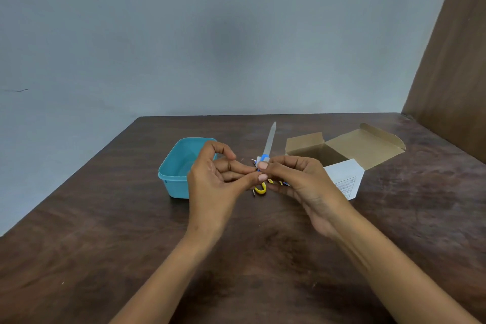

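Note:
Both my hands meet above the middle of the brown table (105,218). My left hand (218,179) and my right hand (297,179) pinch a small bundle (263,162) of blue and white pieces between their fingertips. A long pale strip (271,139) sticks up and away from the bundle toward the wall. Below the fingers a yellow loop (261,190) and short striped wire ends hang from the bundle. Much of the bundle is hidden by my fingers.
A teal plastic tub (173,166) stands open just left of my left hand. To the right of my right hand stands an open cardboard box (365,144) with a white labelled side. A brown panel (452,73) rises at the table's right.

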Demonstrator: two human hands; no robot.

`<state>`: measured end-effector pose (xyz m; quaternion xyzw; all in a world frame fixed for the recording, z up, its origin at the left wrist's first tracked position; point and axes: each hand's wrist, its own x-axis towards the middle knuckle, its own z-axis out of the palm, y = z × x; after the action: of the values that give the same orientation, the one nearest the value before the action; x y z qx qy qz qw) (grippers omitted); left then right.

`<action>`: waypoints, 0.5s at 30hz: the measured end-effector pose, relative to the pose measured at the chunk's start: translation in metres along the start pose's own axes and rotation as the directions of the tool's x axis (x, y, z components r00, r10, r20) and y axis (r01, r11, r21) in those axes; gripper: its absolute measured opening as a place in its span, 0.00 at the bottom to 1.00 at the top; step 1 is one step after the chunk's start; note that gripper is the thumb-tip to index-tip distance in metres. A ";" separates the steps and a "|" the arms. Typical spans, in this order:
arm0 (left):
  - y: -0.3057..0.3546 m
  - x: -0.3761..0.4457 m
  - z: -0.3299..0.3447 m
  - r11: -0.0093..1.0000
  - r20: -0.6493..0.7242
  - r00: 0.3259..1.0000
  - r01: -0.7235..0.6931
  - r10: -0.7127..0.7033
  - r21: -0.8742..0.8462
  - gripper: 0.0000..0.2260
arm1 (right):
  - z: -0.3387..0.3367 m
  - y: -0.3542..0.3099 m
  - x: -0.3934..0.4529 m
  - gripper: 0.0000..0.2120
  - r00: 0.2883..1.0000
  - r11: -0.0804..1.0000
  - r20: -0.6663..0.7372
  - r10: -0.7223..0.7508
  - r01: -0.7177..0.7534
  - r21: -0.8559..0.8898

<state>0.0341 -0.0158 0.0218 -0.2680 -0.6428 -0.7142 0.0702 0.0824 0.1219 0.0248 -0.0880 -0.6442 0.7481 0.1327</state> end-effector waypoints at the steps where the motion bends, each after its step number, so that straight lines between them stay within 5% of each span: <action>1: 0.001 0.000 0.001 1.000 0.009 1.000 0.014 -0.014 -0.007 0.20 | 0.000 0.000 0.000 0.09 1.000 1.000 -0.029 -0.010 0.010 0.023; 10: -0.001 0.003 -0.001 0.996 0.004 0.997 0.076 -0.076 -0.046 0.20 | -0.001 -0.001 0.000 0.11 0.996 0.996 0.039 0.084 -0.085 0.024; 15: -0.001 0.004 -0.002 0.996 0.048 0.995 0.087 -0.087 0.000 0.16 | -0.001 -0.002 -0.003 0.08 1.000 0.999 0.025 0.014 -0.015 0.046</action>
<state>0.0296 -0.0163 0.0227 -0.2571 -0.6545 -0.7107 0.0233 0.0853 0.1222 0.0269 -0.0801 -0.6277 0.7648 0.1214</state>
